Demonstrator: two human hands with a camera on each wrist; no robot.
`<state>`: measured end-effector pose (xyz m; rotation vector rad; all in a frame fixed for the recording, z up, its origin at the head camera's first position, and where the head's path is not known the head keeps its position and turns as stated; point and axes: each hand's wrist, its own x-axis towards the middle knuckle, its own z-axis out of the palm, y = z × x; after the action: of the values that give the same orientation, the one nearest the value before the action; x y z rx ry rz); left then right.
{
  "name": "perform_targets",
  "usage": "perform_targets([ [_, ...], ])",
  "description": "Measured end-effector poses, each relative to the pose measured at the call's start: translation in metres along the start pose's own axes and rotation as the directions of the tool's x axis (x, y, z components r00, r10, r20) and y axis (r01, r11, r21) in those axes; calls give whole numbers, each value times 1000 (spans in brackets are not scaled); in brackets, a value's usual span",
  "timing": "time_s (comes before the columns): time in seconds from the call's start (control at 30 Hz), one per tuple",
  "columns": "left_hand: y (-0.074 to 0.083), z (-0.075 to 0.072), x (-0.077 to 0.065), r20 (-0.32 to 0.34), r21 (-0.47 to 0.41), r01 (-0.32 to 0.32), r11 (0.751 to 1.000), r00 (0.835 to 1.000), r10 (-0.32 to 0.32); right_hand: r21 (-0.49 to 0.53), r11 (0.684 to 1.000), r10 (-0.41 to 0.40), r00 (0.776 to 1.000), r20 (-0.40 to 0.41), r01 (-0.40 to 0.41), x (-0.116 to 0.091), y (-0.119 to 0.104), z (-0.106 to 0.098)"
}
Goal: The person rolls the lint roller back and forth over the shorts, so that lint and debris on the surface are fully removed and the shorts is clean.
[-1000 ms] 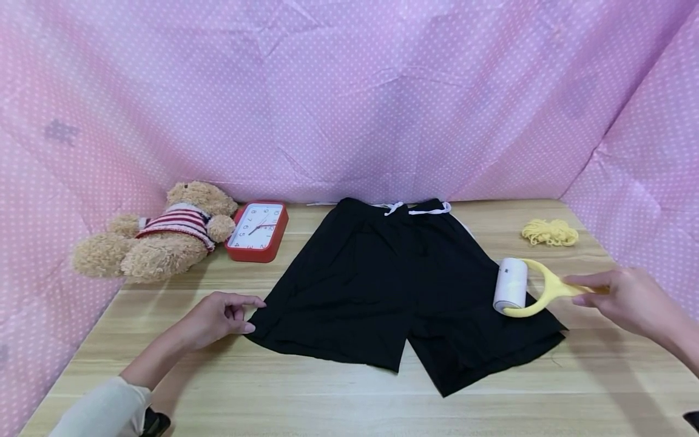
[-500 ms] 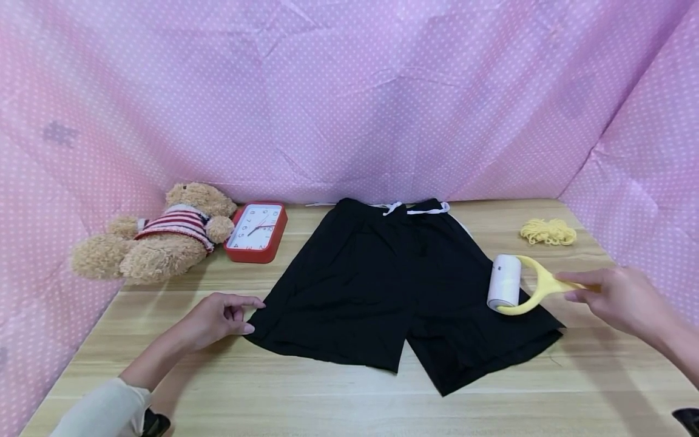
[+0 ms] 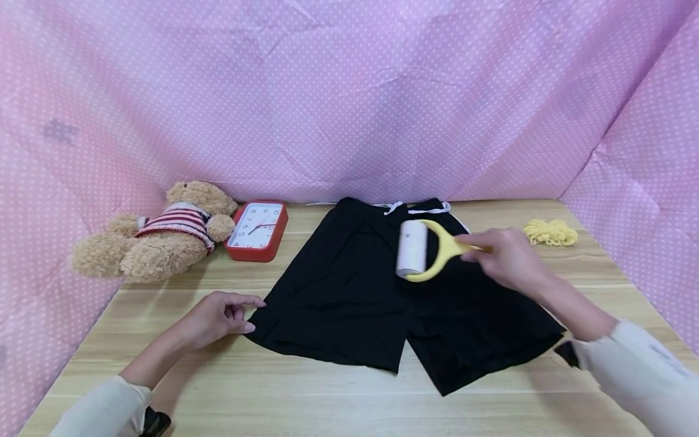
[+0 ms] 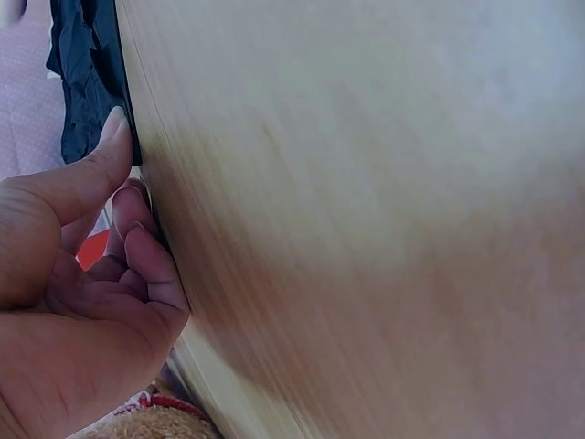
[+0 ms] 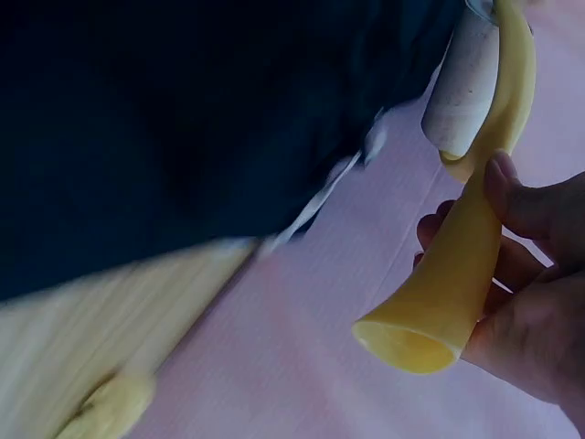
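Note:
Black shorts (image 3: 349, 291) with a white drawstring lie spread flat, waistband toward the back. My left hand (image 3: 215, 318) is at their lower left edge; its index finger and thumb touch the fabric some way apart. The other fingers bend inward, as the left wrist view shows. My right hand (image 3: 508, 258) grips the yellow handle (image 5: 448, 265) of a lint roller, thumb along its neck. The white roll (image 3: 412, 249) is over the upper middle of the shorts; whether it touches the cloth I cannot tell.
A teddy bear (image 3: 164, 249) in a striped shirt lies at the left beside a red clock (image 3: 256, 232). Yellow yarn (image 3: 550, 232) sits at the back right of the wooden table (image 3: 327, 400). Pink dotted cloth (image 3: 349, 109) hangs behind and at both sides.
My right hand has carried the lint roller left and toward the back, from the right leg of the shorts to their upper middle. The left hand stays in place.

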<state>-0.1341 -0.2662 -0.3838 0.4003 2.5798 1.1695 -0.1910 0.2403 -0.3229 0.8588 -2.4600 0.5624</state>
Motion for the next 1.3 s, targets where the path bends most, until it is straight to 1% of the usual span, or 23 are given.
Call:
perform_targets([
  [0.07, 0, 0, 0, -1, -8, -3, 1000, 1000, 3, 46, 999, -24, 999, 25, 23, 19, -12, 17],
  [0.17, 0, 0, 0, -5, -9, -7, 1000, 1000, 7, 88, 995, -48, 996, 74, 41, 46, -29, 43],
  [0.27, 1, 0, 0, -6, -8, -11, 1000, 1000, 11, 129, 991, -62, 990, 128, 45, 67, -46, 67],
  [0.4, 1, 1, 1, 0, -4, -17, 1000, 1000, 17, 151, 987, -77, 978, 192, 48, 83, -65, 94],
  [0.53, 1, 1, 3, -2, 9, -12, 1000, 1000, 12, 133, 991, -49, 964, 261, 14, 91, -76, 106],
  [0.67, 2, 0, 3, -4, 6, 9, 1000, 1000, -9, 107, 994, -4, 956, 295, -29, 93, -79, 106],
  [0.73, 2, -1, 3, -6, 2, 24, 1000, 1000, -24, 100, 994, 3, 953, 304, -35, 93, -77, 103],
  [0.87, 2, -1, 2, -5, 4, 31, 999, 999, -31, 105, 994, 2, 950, 312, -37, 87, -71, 94],
  [1.1, 2, -2, 2, 9, -9, 12, 1000, 1000, -12, 115, 990, 40, 949, 312, -79, 66, -51, 73],
  [1.3, 2, -2, 1, 12, -13, 13, 1000, 1000, -13, 75, 995, 43, 955, 293, -68, 44, -26, 51],
])
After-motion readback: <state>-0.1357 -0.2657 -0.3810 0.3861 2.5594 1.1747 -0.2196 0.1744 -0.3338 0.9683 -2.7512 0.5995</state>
